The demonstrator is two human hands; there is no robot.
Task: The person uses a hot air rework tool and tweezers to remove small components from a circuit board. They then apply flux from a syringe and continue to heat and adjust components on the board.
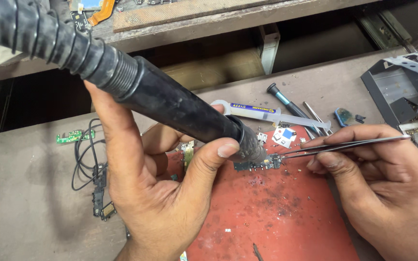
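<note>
Red mat [286,212], small circuit board [260,165] under work.
Left hand [156,183] grips hot-air nozzle [170,104]; right hand [378,183] pinches tweezers [344,143] at board.

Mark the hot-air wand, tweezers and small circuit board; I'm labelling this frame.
hot-air wand [180,108], head view, mid black barrel.
tweezers [359,141], head view, metal shaft.
small circuit board [257,166], head view, its dark middle.

- The left hand [156,193] is bare, with short nails.
- The right hand [378,183] is bare too.
- No rings, gloves or sleeves show.
</note>
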